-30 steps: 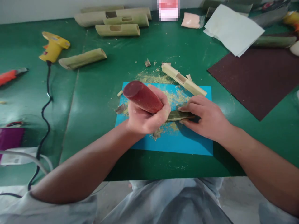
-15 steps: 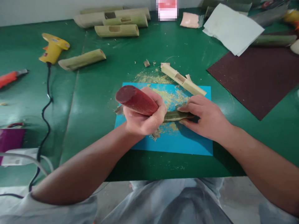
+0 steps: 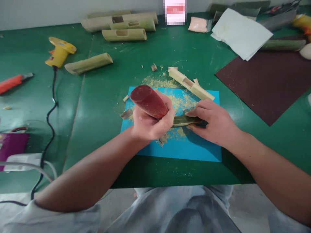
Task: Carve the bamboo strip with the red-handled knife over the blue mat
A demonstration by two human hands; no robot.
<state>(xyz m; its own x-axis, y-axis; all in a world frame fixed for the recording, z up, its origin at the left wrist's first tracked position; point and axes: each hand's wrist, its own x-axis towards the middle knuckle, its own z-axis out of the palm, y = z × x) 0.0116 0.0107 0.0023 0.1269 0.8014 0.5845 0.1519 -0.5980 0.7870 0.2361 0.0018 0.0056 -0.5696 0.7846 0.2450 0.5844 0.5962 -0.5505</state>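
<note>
My left hand point(image 3: 154, 119) is wrapped round the thick red handle point(image 3: 149, 102) of a tool whose working end is hidden under the fist. My right hand point(image 3: 213, 121) pinches the right end of a dark green bamboo strip point(image 3: 186, 121) between thumb and fingers. The strip's left end disappears behind my left fist, so I cannot tell whether the tool touches it. Beneath both hands lies a blue sheet point(image 3: 179, 150) scattered with pale shavings point(image 3: 179, 102) and a few bark-like scraps point(image 3: 163, 139).
A pale notched bamboo piece point(image 3: 190, 84) lies across the sheet's far edge. Cut bamboo tubes point(image 3: 124, 34) stand at the back. To the left are a yellow glue gun point(image 3: 60, 51) with a black cord and an orange-handled tool point(image 3: 12, 84). A dark brown sheet point(image 3: 264, 84) lies right.
The red handle has swung to the right and looks more upright, with my left fist shifting slightly right. My right hand and the bamboo strip hold almost the same place.
</note>
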